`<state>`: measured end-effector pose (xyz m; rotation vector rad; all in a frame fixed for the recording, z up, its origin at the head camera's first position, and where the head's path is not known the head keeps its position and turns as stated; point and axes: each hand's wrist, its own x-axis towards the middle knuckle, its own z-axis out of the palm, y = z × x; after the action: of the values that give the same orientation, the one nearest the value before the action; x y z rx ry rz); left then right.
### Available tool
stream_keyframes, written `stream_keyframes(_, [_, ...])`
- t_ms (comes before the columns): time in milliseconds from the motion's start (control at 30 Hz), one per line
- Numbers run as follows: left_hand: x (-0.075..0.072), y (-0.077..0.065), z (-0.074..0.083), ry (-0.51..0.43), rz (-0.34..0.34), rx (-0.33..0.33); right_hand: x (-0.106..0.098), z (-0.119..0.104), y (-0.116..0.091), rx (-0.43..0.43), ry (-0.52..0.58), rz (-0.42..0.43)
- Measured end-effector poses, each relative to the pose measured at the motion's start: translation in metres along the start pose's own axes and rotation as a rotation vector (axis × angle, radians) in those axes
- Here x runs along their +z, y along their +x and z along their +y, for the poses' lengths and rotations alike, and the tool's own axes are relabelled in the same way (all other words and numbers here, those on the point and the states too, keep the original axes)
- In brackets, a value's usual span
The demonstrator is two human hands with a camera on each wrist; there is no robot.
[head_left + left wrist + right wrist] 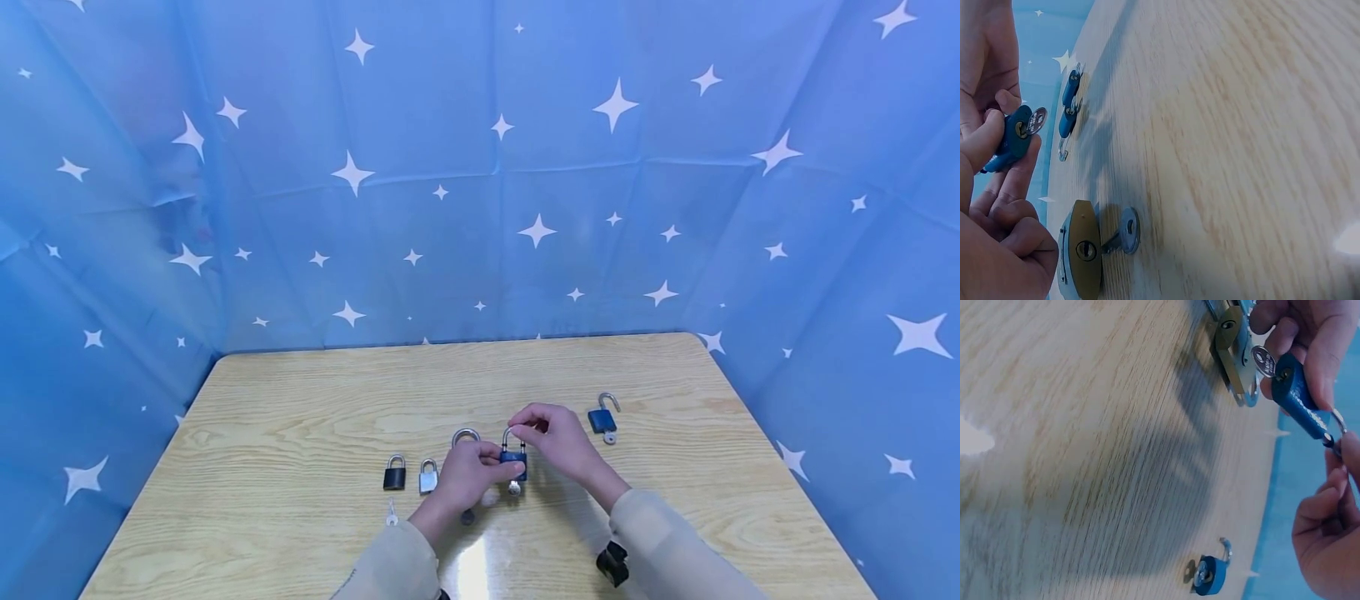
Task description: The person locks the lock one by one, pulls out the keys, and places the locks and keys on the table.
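My left hand (467, 477) grips a blue padlock (514, 463) by its body, fingers and thumb on either side, above the table. A silver key (1036, 120) sits in the keyhole on its underside. The fingers of my right hand (555, 437) pinch the top of its metal shackle (507, 435). I cannot tell whether the shackle is locked in. Partly behind my left hand in the head view, a larger padlock with a brass-coloured underside (1085, 250) lies on the table, and a loose key (1127, 231) is beside it.
Left of my hands lie a black padlock (394, 475), a silver padlock (428, 479) and a small key (392, 512). A blue padlock (602, 419) with a swung-out shackle and a key lies to the right on the wooden table (300, 400). A star-patterned blue curtain (450, 250) surrounds the table.
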<state>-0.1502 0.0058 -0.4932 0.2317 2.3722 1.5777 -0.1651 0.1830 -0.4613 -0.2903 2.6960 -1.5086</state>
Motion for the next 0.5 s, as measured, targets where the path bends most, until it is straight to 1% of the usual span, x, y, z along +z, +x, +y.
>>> stream_keyframes(233, [0.004, -0.003, 0.003, -0.022, 0.016, -0.029, 0.004, 0.001, -0.001, 0.018, 0.019, 0.031])
stream_keyframes(367, [0.006, -0.003, 0.003, -0.043, 0.021, -0.046, 0.008, -0.001, -0.001, 0.048, 0.03, 0.048])
stream_keyframes(500, [0.007, -0.002, 0.001, -0.053, 0.029, -0.057, 0.011, -0.005, -0.002, 0.068, 0.026, 0.042])
